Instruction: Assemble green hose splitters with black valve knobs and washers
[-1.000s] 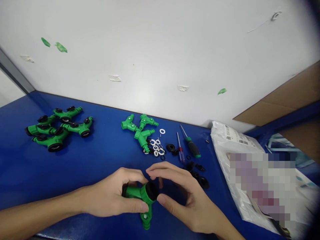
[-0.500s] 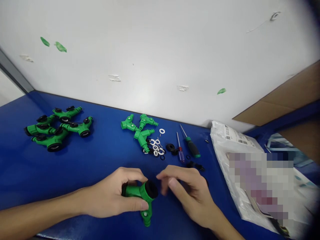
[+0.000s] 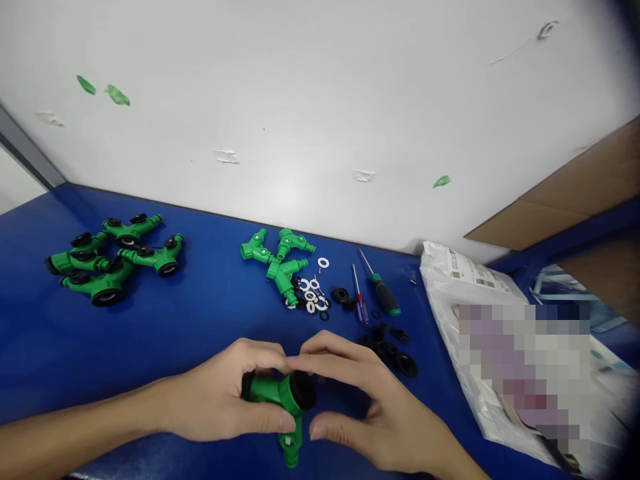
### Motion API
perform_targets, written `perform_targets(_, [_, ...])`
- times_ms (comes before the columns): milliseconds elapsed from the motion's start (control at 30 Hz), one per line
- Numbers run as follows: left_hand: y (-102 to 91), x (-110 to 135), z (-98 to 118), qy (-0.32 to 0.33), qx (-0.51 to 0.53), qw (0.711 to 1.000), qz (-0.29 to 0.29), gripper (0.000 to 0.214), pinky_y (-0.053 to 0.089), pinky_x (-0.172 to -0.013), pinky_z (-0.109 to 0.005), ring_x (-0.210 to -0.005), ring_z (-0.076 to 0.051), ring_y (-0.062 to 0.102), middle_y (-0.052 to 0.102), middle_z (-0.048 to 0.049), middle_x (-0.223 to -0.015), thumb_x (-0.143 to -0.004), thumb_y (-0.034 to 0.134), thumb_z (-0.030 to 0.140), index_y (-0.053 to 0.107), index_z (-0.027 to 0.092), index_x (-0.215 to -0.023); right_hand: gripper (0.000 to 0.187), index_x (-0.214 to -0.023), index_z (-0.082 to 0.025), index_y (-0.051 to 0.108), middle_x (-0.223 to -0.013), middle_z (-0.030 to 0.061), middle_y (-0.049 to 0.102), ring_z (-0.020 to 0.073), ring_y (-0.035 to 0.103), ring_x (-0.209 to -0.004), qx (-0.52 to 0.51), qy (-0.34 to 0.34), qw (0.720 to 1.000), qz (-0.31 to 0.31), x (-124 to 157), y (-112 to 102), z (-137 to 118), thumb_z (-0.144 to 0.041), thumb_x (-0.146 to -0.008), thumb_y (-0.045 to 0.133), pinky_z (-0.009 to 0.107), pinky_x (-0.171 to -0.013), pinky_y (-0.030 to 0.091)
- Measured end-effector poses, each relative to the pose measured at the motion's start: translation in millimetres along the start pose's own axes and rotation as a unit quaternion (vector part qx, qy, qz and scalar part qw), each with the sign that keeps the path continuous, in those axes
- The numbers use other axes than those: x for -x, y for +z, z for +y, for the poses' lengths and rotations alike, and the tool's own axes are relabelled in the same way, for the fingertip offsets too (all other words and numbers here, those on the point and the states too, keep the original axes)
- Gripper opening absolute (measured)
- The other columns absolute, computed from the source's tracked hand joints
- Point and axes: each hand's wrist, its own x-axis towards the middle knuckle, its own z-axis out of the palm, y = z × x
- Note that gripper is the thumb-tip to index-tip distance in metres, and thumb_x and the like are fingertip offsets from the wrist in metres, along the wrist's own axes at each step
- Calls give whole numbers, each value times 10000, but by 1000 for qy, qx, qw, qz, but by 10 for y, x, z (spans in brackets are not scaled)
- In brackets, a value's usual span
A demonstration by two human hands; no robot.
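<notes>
The left grip [image 3: 215,390] is clasping a green hose splitter [image 3: 265,388], the right grip [image 3: 365,400] spreading wide around its black cap [image 3: 303,390].

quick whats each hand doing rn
Left hand: closed, holding a green plastic Y-shaped hose fitting.
Right hand: open, cupped around it; contact cannot be told.

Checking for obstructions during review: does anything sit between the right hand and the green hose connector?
Nothing visible does. The right hand curves around the black end of the green hose connector, held by the left hand.
</notes>
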Motion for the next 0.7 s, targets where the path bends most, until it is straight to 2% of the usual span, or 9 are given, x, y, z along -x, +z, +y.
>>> perform_targets(67, [4,8,5,-6,3,1000,-4,178,393,-612,-254,-689,-123,502,532,17,-808,-808,718,311,647,150,-830,276,-1187,-244,677,-1064,67,627,169,635,-938,-5,7,1000,-17,3,-1,2,-291,-916,684,300,-836,510])
perform_targets(133, [8,7,11,7,-18,1000,1,158,384,-611,-252,-680,-119,496,535,19,-796,-814,708,295,644,151,-812,199,-1078,-198,685,-959,56,633,160,625,-842,13,16,1000,9,3,32,18,-317,-918,678,283,-751,497])
perform_targets(233, [9,-7,17,21,-50,998,7,169,370,-606,-255,-669,-119,473,530,19,-774,-818,700,302,638,146,-793,275,-893,-168,640,-784,17,590,145,553,-691,46,27,997,55,0,79,36,-432,-869,714,271,-627,440])
perform_targets(300, [2,-16,17,22,-42,999,2,182,377,-615,-257,-677,-122,473,532,17,-778,-812,705,314,640,143,-809,306,-947,-174,637,-833,26,600,147,550,-715,32,21,999,33,0,64,29,-463,-870,703,273,-650,450])
perform_targets(367, [-7,-18,18,18,-14,1000,-10,182,390,-622,-253,-683,-123,486,537,17,-787,-802,714,309,643,144,-829,278,-1090,-198,641,-973,55,619,151,582,-802,5,7,1000,-17,5,25,14,-418,-920,655,278,-730,482])
perform_targets(433, [-14,-15,22,12,3,1000,-15,176,396,-621,-249,-680,-121,496,538,19,-786,-798,716,299,641,143,-826,229,-1148,-219,639,-1035,63,621,146,604,-849,1,-8,999,-36,13,2,4,-349,-961,610,273,-770,489])
perform_targets(567, [-15,-7,25,28,-37,999,2,155,384,-624,-248,-673,-117,491,537,20,-770,-805,697,281,631,141,-789,227,-1050,-177,636,-862,37,628,149,605,-757,87,-17,996,21,24,76,21,-384,-971,587,264,-676,461])
perform_targets(700, [-27,-17,-5,32,-37,999,-10,175,373,-611,-246,-664,-115,469,515,27,-751,-798,701,301,614,150,-781,418,-963,-137,606,-788,53,640,168,591,-686,228,-73,970,37,-4,167,38,-465,-1038,359,292,-612,429])
